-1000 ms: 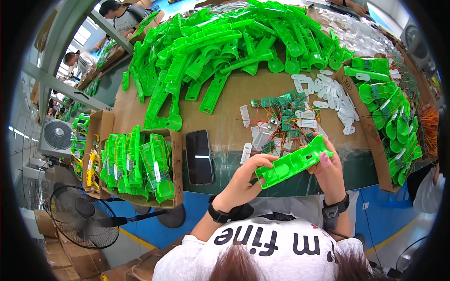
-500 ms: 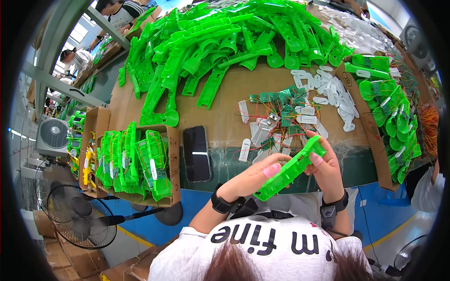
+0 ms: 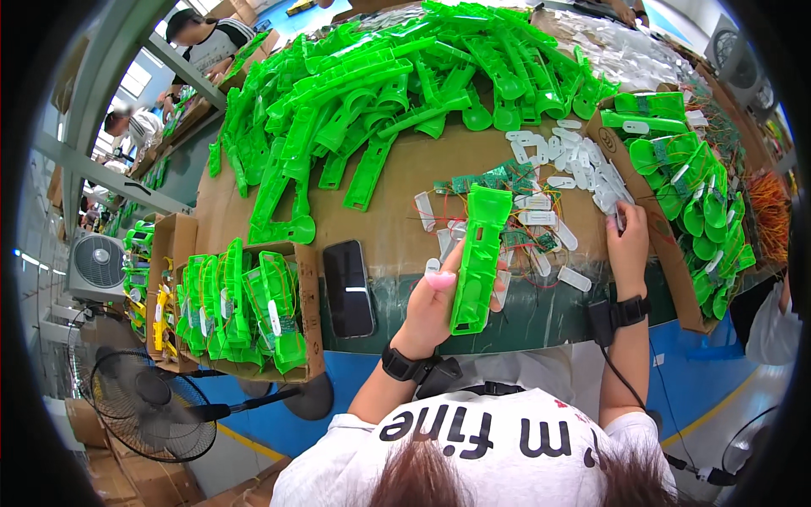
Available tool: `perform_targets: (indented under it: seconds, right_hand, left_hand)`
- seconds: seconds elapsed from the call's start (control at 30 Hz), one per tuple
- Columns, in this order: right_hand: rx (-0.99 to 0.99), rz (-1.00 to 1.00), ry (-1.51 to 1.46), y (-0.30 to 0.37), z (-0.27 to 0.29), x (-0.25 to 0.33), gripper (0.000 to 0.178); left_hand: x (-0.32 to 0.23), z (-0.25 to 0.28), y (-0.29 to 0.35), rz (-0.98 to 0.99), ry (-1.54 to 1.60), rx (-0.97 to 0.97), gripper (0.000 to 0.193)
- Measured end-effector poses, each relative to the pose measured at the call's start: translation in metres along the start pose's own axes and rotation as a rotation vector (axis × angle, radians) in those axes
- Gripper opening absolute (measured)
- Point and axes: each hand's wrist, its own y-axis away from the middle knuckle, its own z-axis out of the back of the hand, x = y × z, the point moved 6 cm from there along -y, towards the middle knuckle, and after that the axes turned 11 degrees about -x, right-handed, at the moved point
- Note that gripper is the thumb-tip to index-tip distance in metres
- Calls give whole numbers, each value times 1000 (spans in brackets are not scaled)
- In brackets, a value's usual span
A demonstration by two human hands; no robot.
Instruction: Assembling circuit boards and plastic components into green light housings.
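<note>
Dark green table here, largest thing around, with a brown cardboard sheet over most of its top. Big heap of bright green plastic shells piled along the far side. Open cardboard box on the right, packed with green shells carrying boards and wires. Smaller carton at the left edge, same kind of fill, shells standing close together. Mid-table: tangle of green circuit boards with red and yellow wires, white pieces mixed in. Just right of that, a loose pile of small white oval pieces. One long green shell is off the table, near end toward the worker, in front of the boards. Left hand grips it, thumb on the near side. Right hand is at the white pile's near end, fingers bent; can't tell from here if it's pinching one. Black phone lies flat beside the left carton. Smallest: a lone white piece near the table edge.
</note>
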Motion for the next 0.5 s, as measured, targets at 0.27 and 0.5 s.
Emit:
perform_targets:
  seconds: [0.27,0.5]
  right_hand:
    - [-97,-216,-104,0,19,13,13]
    - [268,-607,-1100,36,5,101,6]
  left_hand:
    - [4,-5,-4,-75,-59,-43,79]
    - [7,-10,-4,-147,-68,-68,65]
